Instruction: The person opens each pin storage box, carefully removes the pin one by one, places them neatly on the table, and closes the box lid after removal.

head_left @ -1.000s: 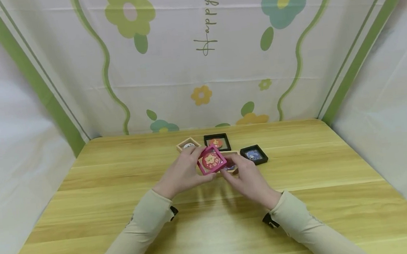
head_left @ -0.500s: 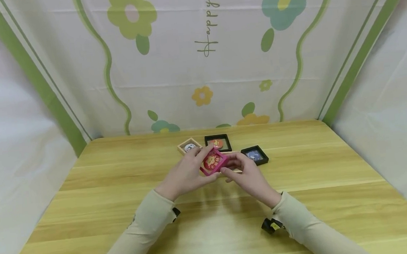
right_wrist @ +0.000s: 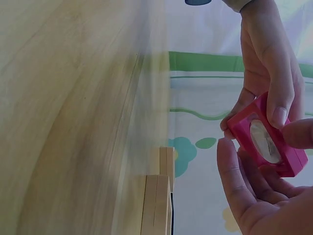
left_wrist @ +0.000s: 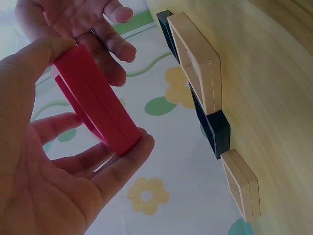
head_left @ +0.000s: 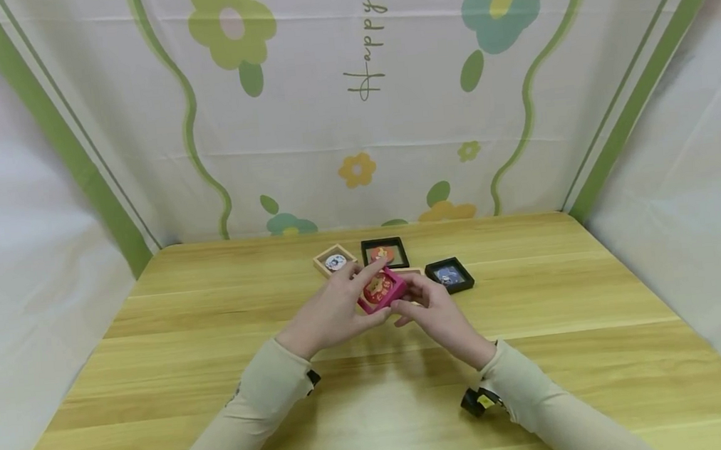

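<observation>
Above the table, the left hand (head_left: 332, 313) grips a pink square case (head_left: 379, 288) holding a round red badge. Its forefinger reaches over the far edge, thumb at the near corner. In the left wrist view the case (left_wrist: 100, 100) stands tilted between thumb and fingers of the left hand (left_wrist: 54, 171). At the case's right side, the right hand (head_left: 439, 314) pinches it with thumb and bent fingers. The right wrist view has the right thumb (right_wrist: 298, 134) on the case (right_wrist: 264, 142), fingers beneath; the back shows a pale oval.
Behind the hands lie a wooden case with a white badge (head_left: 336, 262), a black case with an orange badge (head_left: 385, 253) and, at right, a black one with a blue badge (head_left: 449, 274). Another wooden case (head_left: 411, 270) is partly hidden by the right hand.
The pink case has turned and shifted slightly right. The left forefinger has slid along its far edge, and the right fingers have bent and moved closer behind its right side.
</observation>
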`<action>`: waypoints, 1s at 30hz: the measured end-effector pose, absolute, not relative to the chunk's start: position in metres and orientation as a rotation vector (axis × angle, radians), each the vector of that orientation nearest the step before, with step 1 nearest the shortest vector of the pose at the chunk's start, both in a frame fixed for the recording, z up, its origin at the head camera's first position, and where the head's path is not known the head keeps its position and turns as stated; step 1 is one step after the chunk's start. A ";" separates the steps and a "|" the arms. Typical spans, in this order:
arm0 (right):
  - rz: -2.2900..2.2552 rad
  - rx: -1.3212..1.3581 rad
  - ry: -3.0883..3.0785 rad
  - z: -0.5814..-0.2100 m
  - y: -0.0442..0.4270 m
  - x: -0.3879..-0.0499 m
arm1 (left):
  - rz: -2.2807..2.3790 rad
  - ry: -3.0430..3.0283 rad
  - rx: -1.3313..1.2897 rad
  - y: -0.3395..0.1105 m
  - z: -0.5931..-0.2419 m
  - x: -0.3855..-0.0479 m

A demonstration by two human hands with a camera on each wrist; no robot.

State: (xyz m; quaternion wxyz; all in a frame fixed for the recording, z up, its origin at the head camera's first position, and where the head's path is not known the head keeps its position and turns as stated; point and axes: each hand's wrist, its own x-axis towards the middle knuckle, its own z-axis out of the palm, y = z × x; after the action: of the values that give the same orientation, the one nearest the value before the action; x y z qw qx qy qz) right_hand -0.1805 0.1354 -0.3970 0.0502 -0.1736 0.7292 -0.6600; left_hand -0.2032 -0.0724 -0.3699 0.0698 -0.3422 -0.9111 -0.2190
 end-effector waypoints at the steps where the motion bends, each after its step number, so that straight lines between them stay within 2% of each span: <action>1: -2.011 -0.529 2.220 -0.397 0.135 -0.181 | -0.657 -2.740 -1.033 -0.072 -0.370 -0.203; 30: -1.970 -0.605 2.237 -0.397 0.138 -0.181 | -0.750 -2.705 -1.110 -0.077 -0.366 -0.202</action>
State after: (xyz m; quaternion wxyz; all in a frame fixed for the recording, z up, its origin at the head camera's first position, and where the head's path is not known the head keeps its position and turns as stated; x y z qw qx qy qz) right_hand -0.1814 0.1381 -0.3975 0.0501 -0.1987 0.7346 -0.6468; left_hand -0.2020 -0.0773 -0.3656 0.0613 -0.3669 -0.8945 -0.2481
